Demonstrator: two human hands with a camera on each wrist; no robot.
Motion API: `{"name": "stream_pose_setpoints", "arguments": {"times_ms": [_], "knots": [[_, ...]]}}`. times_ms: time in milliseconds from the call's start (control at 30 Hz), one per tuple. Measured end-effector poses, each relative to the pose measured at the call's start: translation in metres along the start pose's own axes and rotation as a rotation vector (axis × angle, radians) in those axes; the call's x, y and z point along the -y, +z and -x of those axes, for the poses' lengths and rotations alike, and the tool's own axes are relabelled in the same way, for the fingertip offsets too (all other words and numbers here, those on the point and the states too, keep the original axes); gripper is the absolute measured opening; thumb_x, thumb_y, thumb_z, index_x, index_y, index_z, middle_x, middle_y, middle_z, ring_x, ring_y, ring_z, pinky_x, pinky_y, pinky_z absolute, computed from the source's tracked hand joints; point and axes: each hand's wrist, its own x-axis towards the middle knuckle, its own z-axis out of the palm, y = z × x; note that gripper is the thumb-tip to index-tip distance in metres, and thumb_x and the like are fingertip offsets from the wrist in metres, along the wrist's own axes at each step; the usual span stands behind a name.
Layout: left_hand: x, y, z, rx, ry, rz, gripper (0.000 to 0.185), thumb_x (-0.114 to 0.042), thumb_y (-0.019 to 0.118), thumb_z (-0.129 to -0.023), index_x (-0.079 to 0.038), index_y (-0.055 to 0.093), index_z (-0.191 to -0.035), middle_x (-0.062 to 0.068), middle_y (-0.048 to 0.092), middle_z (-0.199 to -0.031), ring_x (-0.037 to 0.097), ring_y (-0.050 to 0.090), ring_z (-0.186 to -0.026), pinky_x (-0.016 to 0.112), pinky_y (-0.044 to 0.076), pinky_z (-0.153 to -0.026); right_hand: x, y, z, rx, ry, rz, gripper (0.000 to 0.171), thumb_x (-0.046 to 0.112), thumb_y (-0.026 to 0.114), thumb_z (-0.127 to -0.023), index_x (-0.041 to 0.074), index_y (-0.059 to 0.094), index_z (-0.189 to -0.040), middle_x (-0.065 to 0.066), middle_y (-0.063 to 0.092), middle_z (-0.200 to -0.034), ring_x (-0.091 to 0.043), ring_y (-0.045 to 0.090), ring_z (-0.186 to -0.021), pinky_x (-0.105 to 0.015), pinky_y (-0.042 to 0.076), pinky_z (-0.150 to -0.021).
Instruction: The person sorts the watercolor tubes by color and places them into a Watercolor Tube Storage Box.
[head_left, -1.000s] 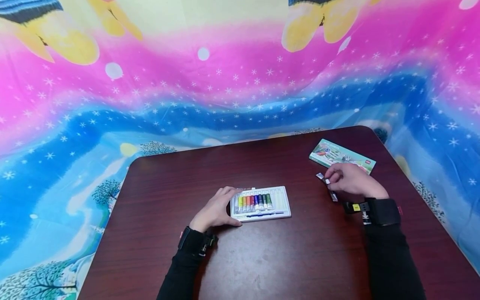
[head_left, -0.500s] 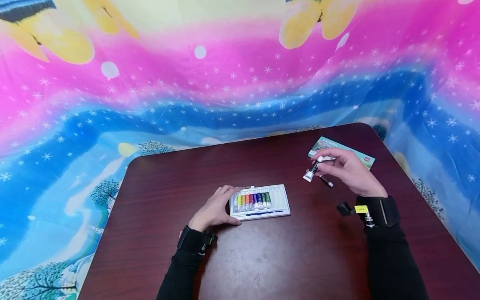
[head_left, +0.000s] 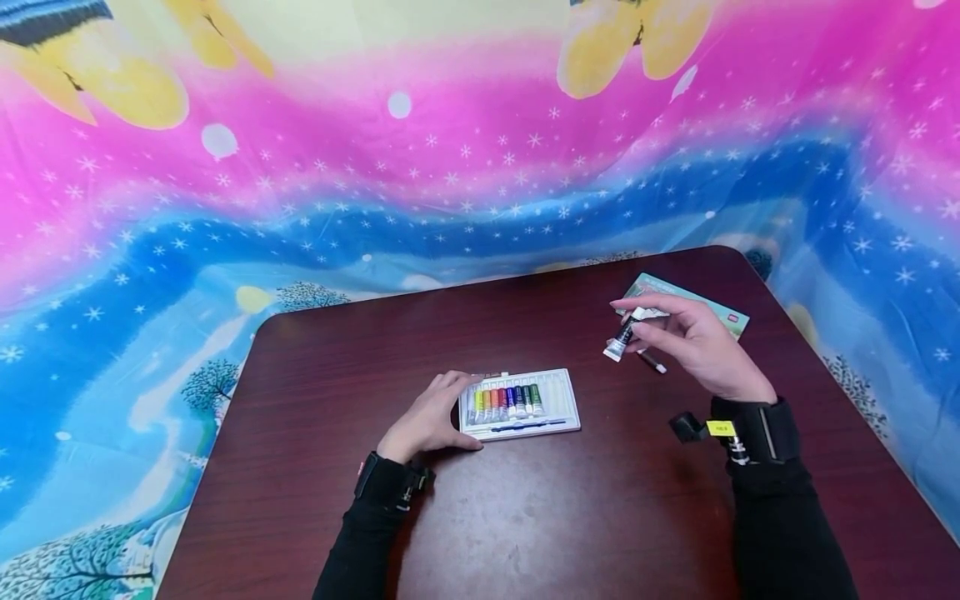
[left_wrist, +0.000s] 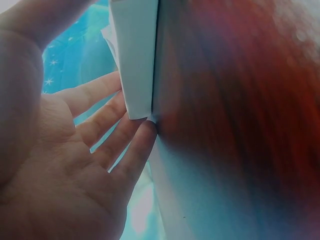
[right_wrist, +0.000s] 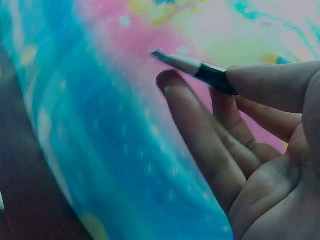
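Note:
A white paint tray [head_left: 573, 417] lies on the dark table, with several coloured paint tubes [head_left: 508, 402] in a row and a blue paintbrush [head_left: 528, 426] along its near side. My left hand [head_left: 429, 421] holds the tray's left end, thumb along the near edge and fingers at the far corner; the left wrist view shows the fingers against the tray's white side [left_wrist: 137, 60]. My right hand [head_left: 690, 346] pinches a black paint tube [head_left: 624, 336] above the table, white cap up and silver end down. Beneath it lies another dark tube [head_left: 652, 361] with a white cap.
A green cardboard box [head_left: 735, 319] lies at the back right of the table [head_left: 375, 346], partly hidden behind my right hand. A patterned cloth [head_left: 465, 167] hangs behind and around the table.
My right hand has picked up the black paint tube from the table and tilted it cap up, then shifted it very slightly left. The left hand stays on the tray.

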Motion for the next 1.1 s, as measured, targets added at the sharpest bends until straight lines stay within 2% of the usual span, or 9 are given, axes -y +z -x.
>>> {"name": "stream_pose_setpoints", "arguments": {"times_ms": [167,300,433,533,667,800,967,1100], "knots": [[0.001,0.001,0.0,-0.003,-0.006,0.003,0.1,-0.05,0.087,-0.062,-0.023,0.039,-0.145,-0.003,0.043,-0.137,0.016,0.039,-0.123,0.041,0.043,-0.1,-0.035,-0.002,-0.007,0.038,0.125,0.205,0.036,0.022,0.057,-0.097,0.021,0.057,-0.133,-0.003,0.062,-0.115,-0.016,0.068,-0.082,-0.03,0.044,-0.052],[0.002,0.002,0.001,-0.004,-0.003,0.006,0.1,-0.051,0.086,-0.062,-0.025,0.039,-0.146,-0.004,0.043,-0.136,0.015,0.038,-0.122,0.04,0.043,-0.099,-0.063,0.004,-0.013,0.105,0.165,0.443,0.035,0.016,0.054,-0.099,0.013,0.057,-0.133,-0.01,0.06,-0.122,-0.016,0.059,-0.08,-0.029,0.043,-0.06],[0.003,0.002,0.0,-0.005,0.007,0.008,0.1,-0.051,0.086,-0.062,-0.025,0.038,-0.146,-0.005,0.043,-0.137,0.014,0.038,-0.123,0.039,0.043,-0.099,-0.078,0.012,-0.014,0.157,0.23,0.602,0.033,0.011,0.056,-0.095,0.004,0.061,-0.127,-0.011,0.067,-0.108,-0.016,0.051,-0.068,-0.031,0.041,-0.061],[0.004,0.002,-0.001,-0.006,0.01,0.008,0.1,-0.051,0.086,-0.062,-0.025,0.038,-0.146,-0.006,0.043,-0.136,0.014,0.038,-0.123,0.039,0.043,-0.099,-0.085,0.019,-0.015,0.173,0.282,0.693,0.032,0.013,0.061,-0.092,0.003,0.065,-0.122,-0.003,0.064,-0.082,-0.015,0.048,-0.059,-0.031,0.038,-0.058],[0.002,0.002,-0.001,0.001,0.0,0.006,0.1,-0.051,0.086,-0.061,-0.026,0.038,-0.146,-0.006,0.043,-0.136,0.013,0.038,-0.123,0.038,0.043,-0.1,-0.092,0.026,-0.015,0.166,0.327,0.751,0.035,0.014,0.067,-0.087,0.003,0.065,-0.12,0.001,0.053,-0.07,-0.014,0.046,-0.057,-0.031,0.037,-0.058],[0.002,0.002,-0.001,0.006,-0.003,0.002,0.1,-0.051,0.086,-0.062,-0.026,0.038,-0.146,-0.006,0.042,-0.137,0.014,0.037,-0.124,0.039,0.042,-0.1,-0.093,0.025,-0.015,0.148,0.33,0.746,0.039,0.018,0.071,-0.085,0.004,0.064,-0.121,0.001,0.058,-0.076,-0.013,0.049,-0.059,-0.031,0.041,-0.059],[0.002,0.002,-0.002,-0.01,0.03,-0.007,0.101,-0.051,0.086,-0.061,-0.022,0.039,-0.145,-0.003,0.044,-0.135,0.017,0.039,-0.124,0.041,0.042,-0.1,-0.091,0.01,-0.011,0.039,0.319,0.759,0.036,0.02,0.071,-0.086,0.005,0.066,-0.118,-0.003,0.061,-0.081,-0.018,0.052,-0.067,-0.034,0.04,-0.062],[0.002,0.001,-0.001,-0.009,0.031,-0.006,0.101,-0.052,0.086,-0.061,-0.022,0.039,-0.145,-0.003,0.044,-0.136,0.016,0.039,-0.124,0.041,0.042,-0.1,-0.091,-0.001,-0.007,-0.042,0.357,0.802,0.033,0.02,0.072,-0.085,0.005,0.067,-0.113,-0.008,0.063,-0.084,-0.023,0.053,-0.072,-0.037,0.039,-0.061]]}}
